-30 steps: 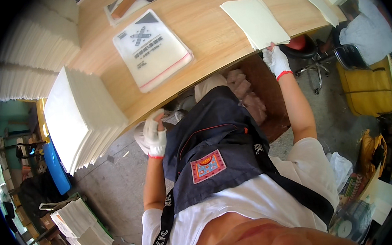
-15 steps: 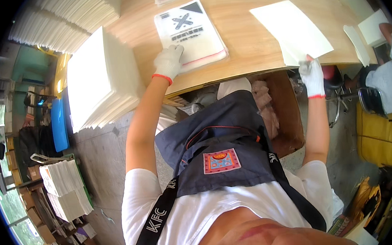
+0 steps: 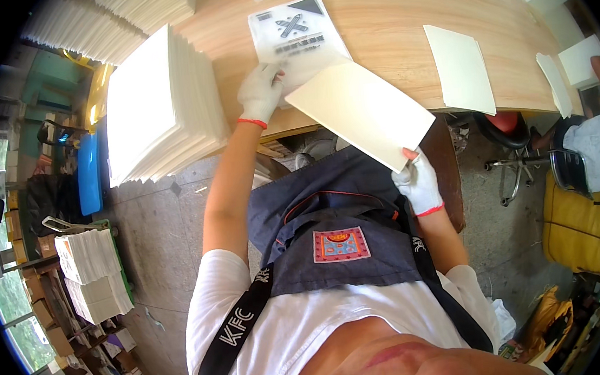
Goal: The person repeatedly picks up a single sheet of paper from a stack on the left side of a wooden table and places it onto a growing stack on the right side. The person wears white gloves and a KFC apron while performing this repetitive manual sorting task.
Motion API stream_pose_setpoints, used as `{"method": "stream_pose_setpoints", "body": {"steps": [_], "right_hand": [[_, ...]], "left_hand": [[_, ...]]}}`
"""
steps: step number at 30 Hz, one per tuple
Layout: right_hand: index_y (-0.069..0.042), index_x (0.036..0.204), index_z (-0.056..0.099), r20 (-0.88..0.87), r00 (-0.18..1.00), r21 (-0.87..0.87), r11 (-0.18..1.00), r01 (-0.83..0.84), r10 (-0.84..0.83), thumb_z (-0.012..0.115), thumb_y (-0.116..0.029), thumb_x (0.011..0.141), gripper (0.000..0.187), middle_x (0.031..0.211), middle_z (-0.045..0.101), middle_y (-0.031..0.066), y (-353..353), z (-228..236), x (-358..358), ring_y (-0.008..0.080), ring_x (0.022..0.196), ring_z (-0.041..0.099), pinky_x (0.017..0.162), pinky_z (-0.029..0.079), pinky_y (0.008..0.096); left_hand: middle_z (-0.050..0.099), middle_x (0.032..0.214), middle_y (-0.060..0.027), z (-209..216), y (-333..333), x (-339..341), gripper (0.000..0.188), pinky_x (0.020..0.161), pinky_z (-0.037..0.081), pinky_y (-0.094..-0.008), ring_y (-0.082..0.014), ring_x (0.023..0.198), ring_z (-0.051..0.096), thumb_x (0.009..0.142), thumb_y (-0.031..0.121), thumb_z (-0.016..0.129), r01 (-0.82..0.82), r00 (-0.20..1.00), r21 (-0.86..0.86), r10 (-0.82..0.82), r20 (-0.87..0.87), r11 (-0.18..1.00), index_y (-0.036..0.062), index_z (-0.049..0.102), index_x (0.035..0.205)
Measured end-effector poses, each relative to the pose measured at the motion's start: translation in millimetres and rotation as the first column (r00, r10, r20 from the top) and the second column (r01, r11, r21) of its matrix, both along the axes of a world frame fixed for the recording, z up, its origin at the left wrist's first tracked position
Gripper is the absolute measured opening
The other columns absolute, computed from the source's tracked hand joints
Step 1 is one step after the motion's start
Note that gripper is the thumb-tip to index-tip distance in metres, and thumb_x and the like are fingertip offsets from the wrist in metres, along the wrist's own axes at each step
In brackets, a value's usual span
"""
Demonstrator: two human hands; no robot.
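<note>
My right hand (image 3: 418, 182), in a white glove with the fingertips bare, grips a corner of a thin cream paper booklet (image 3: 368, 115). The booklet slants over the table's front edge, and its far end meets the near end of a printed translucent plastic bag (image 3: 299, 43). That bag lies on a flat pile, with crossed pencil-and-ruler artwork in black. My gloved left hand (image 3: 261, 92) pinches the bag's near left edge, which looks lifted and crumpled. Whether the booklet's end is inside the bag or only against it I cannot tell.
A tall stack of white paper booklets (image 3: 142, 108) stands left of my left hand, with more stacks behind. Another cream booklet (image 3: 460, 69) lies on the wooden table (image 3: 385, 18) at the right. Further right are a swivel chair (image 3: 511, 139) and a seated person (image 3: 591, 129).
My right hand has brought a booklet leftward and nearer to me, up to the bag. The left hand has closed on the bag's near edge and raised it.
</note>
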State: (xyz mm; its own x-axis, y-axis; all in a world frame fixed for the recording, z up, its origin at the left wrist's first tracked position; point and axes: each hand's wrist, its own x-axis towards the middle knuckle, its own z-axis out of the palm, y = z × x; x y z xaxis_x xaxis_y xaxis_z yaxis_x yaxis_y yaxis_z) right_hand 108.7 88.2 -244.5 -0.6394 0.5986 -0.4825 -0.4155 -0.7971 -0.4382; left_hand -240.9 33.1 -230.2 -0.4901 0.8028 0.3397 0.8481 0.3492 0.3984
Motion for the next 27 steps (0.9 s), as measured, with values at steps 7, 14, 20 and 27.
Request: {"method": "stream_pose_setpoints", "body": {"steps": [7,14,20,27], "right_hand": [[-0.008,0.109,0.053,-0.098,0.994,0.016,0.998,0.060,-0.058,0.051,-0.008,0.088,0.021,0.089,0.061,0.0060,-13,-4,-11,0.0089,0.047,0.048,0.037,0.037,0.0203],[-0.009,0.117,0.049,0.004,0.999,0.143,0.988,0.053,-0.054,0.049,-0.012,0.091,0.026,0.097,0.058,0.0017,-44,18,-23,0.0085,0.069,0.056,0.044,0.041,0.0201],[-0.008,0.118,0.048,-0.017,1.000,0.213,0.977,0.006,-0.002,0.049,-0.014,0.092,0.027,0.102,0.056,0.0021,-48,22,-14,0.0066,0.077,0.055,0.050,0.042,0.0177],[-0.008,0.110,0.050,0.055,0.998,0.229,0.973,0.021,-0.034,0.048,-0.016,0.092,0.020,0.084,0.058,0.0022,-62,36,-23,0.0072,0.058,0.050,0.043,0.036,0.0198]], "left_hand": [[0.055,0.070,-0.0058,22,-2,3,0.029,0.059,0.046,-0.0301,-0.0176,0.067,0.058,0.077,-0.001,0.048,0.218,0.911,0.074,-0.231,0.343,0.973,0.0150,0.060,0.097],[0.054,0.074,-0.0034,5,-15,48,0.036,0.059,0.044,-0.0253,-0.0105,0.064,0.051,0.077,-0.009,0.044,0.077,0.944,0.339,-0.178,0.278,0.938,0.0087,0.059,0.106],[0.057,0.082,-0.0031,-34,-17,62,0.035,0.063,0.045,-0.0208,-0.0083,0.066,0.050,0.080,-0.009,0.046,-0.162,0.846,0.499,-0.140,0.514,0.851,0.0031,0.053,0.112],[0.059,0.094,-0.0077,-36,-10,102,0.063,0.071,0.046,-0.0256,-0.0141,0.084,0.056,0.078,-0.005,0.053,-0.444,0.628,0.594,-0.239,0.740,0.671,0.0046,0.027,0.135]]}}
